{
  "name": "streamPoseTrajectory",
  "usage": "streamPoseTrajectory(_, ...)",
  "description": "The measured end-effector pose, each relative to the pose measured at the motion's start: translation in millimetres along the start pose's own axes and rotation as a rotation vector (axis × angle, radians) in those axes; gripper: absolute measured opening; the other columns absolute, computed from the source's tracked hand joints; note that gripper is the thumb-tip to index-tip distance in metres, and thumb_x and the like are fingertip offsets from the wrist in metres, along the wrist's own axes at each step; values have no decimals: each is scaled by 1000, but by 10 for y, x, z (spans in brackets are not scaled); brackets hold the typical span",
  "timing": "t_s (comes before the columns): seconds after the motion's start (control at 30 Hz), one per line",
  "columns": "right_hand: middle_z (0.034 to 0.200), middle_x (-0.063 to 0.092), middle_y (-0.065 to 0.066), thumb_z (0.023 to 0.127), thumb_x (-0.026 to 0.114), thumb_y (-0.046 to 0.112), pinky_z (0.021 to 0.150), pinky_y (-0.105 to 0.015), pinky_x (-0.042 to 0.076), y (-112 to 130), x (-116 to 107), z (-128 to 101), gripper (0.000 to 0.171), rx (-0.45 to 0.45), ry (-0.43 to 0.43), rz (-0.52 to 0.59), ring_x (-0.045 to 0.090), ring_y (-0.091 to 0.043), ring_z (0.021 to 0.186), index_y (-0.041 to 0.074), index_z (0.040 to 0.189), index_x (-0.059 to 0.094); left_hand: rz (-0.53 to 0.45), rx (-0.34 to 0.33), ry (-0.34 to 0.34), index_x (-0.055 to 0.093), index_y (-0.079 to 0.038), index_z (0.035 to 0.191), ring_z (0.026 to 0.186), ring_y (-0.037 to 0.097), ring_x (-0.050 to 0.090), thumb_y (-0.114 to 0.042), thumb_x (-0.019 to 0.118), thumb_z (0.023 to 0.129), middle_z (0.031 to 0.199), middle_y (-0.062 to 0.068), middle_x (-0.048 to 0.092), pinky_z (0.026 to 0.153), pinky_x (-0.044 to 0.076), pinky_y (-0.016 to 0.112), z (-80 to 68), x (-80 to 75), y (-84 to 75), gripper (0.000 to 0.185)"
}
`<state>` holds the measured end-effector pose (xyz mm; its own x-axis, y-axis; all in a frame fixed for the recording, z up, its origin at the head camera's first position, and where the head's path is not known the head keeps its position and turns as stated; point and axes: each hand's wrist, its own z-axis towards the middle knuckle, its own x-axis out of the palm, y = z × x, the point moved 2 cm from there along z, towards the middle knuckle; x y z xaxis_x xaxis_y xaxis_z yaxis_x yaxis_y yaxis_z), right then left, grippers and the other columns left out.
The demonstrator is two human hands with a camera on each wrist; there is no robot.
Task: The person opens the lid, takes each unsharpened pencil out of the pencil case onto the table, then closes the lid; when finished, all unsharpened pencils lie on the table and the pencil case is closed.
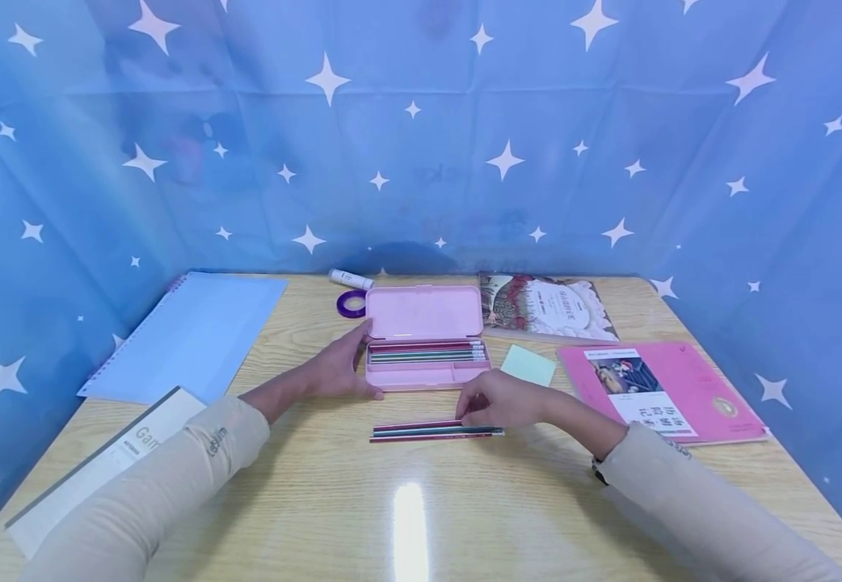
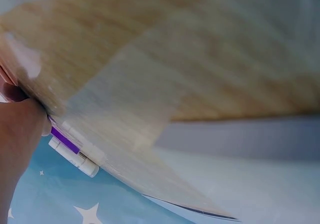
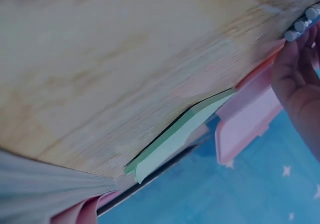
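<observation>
A pink pencil case (image 1: 428, 373) lies open at mid-table, its lid (image 1: 424, 311) folded back and several pencils (image 1: 427, 353) in the tray. My left hand (image 1: 372, 360) spans the case's left end, straight fingers against the lid corner and thumb at the front edge. Three loose pencils (image 1: 421, 432) lie side by side on the table in front of the case. My right hand (image 1: 468, 415) curls over their right part, fingertips pinching them. In the right wrist view the fingers (image 3: 300, 78) sit by the pencils' eraser ends (image 3: 302, 24), with the case (image 3: 247, 116) behind.
A glue stick (image 1: 351, 280) and purple tape roll (image 1: 351, 305) lie behind the case. Green sticky notes (image 1: 528, 364), a pink book (image 1: 661, 388) and an illustrated book (image 1: 545, 307) are on the right. A blue spiral notebook (image 1: 188, 335) and a white notebook (image 1: 101, 465) are on the left.
</observation>
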<state>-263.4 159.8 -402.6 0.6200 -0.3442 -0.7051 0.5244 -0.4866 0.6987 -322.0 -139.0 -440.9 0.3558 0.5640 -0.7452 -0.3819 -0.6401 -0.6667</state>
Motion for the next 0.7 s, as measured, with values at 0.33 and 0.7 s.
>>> streamPoseTrajectory(0.33,86,67,7,93,67,8,75,-25,54,58,-36,4,7,13,24,-47,61,-6,78,8,97,72,-12,7,-4,-2,-7,159,147,24,27,-49,91,65,150,11,39,120,21,38,6,-9,3,139)
streamPoseTrajectory(0.7,89,69,0,94,65,7,68,-27,53,-7,-366,218,12,13,-142,-176,62,-11,74,1,101,72,-50,22,-3,-3,-5,159,144,26,31,-45,92,64,146,10,42,120,21,39,4,-4,-5,140)
